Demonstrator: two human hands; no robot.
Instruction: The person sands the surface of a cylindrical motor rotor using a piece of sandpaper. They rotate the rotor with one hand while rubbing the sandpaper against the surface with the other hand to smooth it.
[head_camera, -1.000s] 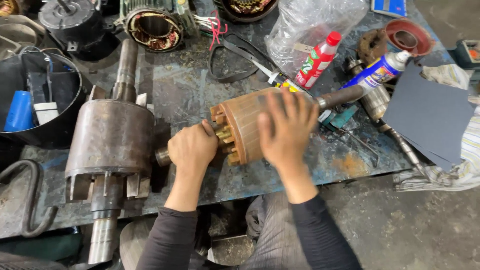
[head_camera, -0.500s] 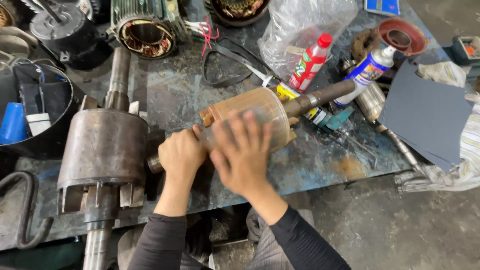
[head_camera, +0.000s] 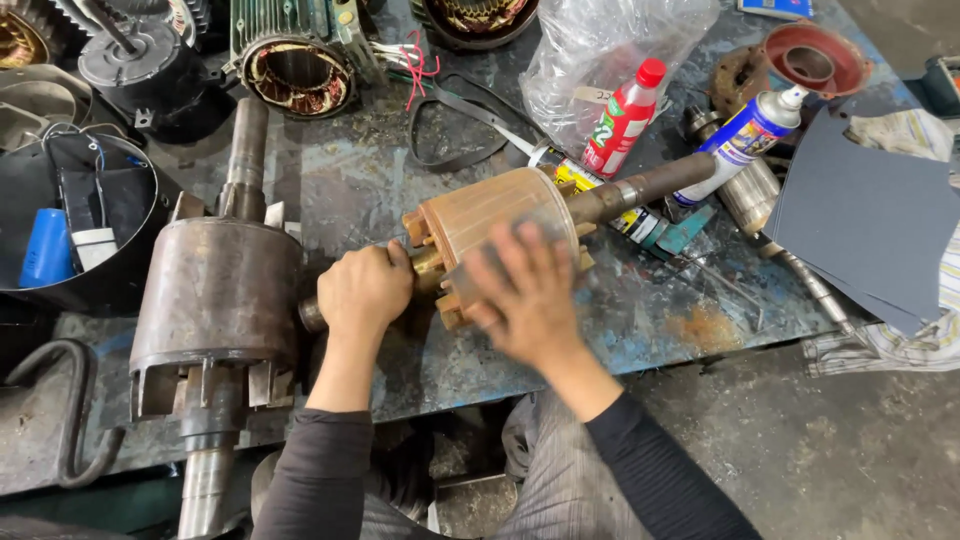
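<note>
Copper-brown rotor (head_camera: 495, 225) lies on its side at the near middle of the workbench (head_camera: 640, 320), shaft (head_camera: 650, 188) pointing up and to the right. Left hand (head_camera: 365, 290) is closed in a fist around the rotor's near shaft end. Right hand (head_camera: 525, 290) lies flat, fingers spread, on the rotor's near face; it is motion-blurred. Just left, touching or nearly so, a larger dark steel rotor (head_camera: 215, 300) lies with its long shaft running front to back. Right of the small rotor: a red bottle (head_camera: 622, 120) against a clear plastic bag (head_camera: 610, 50), a blue-and-white spray can (head_camera: 750, 135), grey abrasive sheets (head_camera: 865, 215). Behind: a stator housing with windings (head_camera: 295, 65), a black belt loop (head_camera: 450, 125). Far left, a dark tub (head_camera: 60, 225) holding a blue capacitor (head_camera: 45, 245).
</note>
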